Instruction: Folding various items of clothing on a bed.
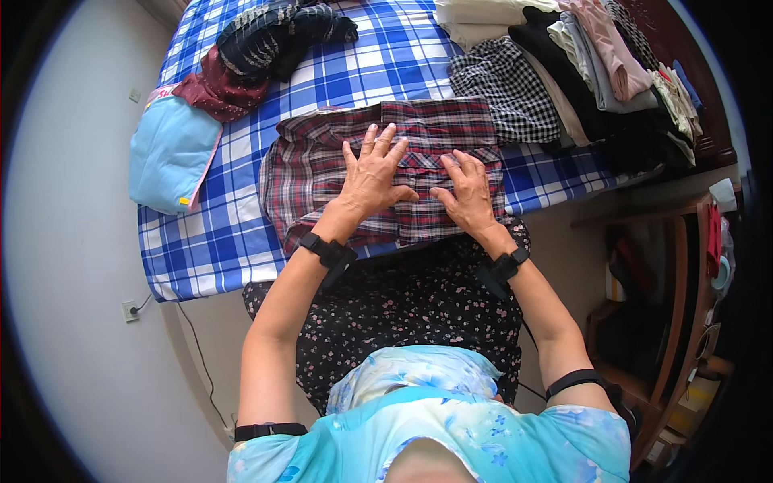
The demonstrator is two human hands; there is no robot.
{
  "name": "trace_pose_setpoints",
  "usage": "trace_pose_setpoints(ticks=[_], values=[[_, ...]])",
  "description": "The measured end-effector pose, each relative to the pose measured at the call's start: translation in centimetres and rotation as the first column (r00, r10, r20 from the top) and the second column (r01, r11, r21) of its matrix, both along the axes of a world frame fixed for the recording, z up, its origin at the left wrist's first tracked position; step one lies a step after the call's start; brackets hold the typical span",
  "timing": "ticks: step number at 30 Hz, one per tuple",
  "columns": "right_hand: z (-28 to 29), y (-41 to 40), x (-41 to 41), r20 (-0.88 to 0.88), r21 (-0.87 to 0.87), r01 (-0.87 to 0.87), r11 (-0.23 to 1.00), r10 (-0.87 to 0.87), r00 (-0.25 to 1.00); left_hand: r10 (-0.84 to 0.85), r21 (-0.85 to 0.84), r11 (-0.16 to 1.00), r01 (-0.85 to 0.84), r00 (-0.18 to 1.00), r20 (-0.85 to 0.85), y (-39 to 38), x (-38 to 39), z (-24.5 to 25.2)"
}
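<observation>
A red, white and dark plaid shirt (302,193) lies partly folded on a blue-and-white checked bedspread (398,54), close to the bed's near edge. My left hand (374,175) rests on the middle of the shirt with its fingers spread. To its right, my right hand (465,190) touches the shirt near a flap of the plaid cloth, fingers slightly bent. Neither hand appears to grip the fabric. The two thumbs point toward each other with a small gap between them.
Black-and-white gingham cloth (507,84) and a pile of folded clothes (616,60) lie at the right. At the left are a light blue folded item (172,154), maroon dotted cloth (223,90) and dark patterned cloth (259,39). A wooden cabinet (676,302) stands lower right.
</observation>
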State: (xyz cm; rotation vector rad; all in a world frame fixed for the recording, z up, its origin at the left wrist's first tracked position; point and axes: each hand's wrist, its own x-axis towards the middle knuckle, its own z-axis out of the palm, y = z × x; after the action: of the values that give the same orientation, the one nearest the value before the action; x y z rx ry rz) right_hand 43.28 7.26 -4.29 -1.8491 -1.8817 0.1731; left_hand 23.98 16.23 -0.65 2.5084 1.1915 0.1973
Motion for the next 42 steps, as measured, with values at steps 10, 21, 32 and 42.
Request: trace_pose_setpoints(ticks=[10, 21, 32, 42], values=[[0.1, -1.8, 8.9, -0.381, -0.487, 0.314, 0.815, -0.521, 0.764, 0.039, -0.146, 0.987, -0.065, 0.984, -0.176, -0.2, 0.2, -3.5], [5.0, -0.1, 5.4, -0.894, -0.441, -0.13, 0.888, -0.421, 0.154, 0.152, -0.201, 0.977, -0.068, 0.884, 0.441, -4.6, -6.8, 0.9], [8.2, 6.5, -18.5, -0.914, -0.033, -0.45, 0.893, 0.154, 0.374, 0.854, -0.857, 0.452, 0.246, 0.156, 0.496, -4.0, -17.9, -0.2], [3.9, 3.2, -19.0, -0.554, -0.144, -0.179, 0.973, 0.071, 0.829, 0.881, -0.881, 0.468, -0.066, 0.116, 0.459, -4.5, -21.3, -5.8]])
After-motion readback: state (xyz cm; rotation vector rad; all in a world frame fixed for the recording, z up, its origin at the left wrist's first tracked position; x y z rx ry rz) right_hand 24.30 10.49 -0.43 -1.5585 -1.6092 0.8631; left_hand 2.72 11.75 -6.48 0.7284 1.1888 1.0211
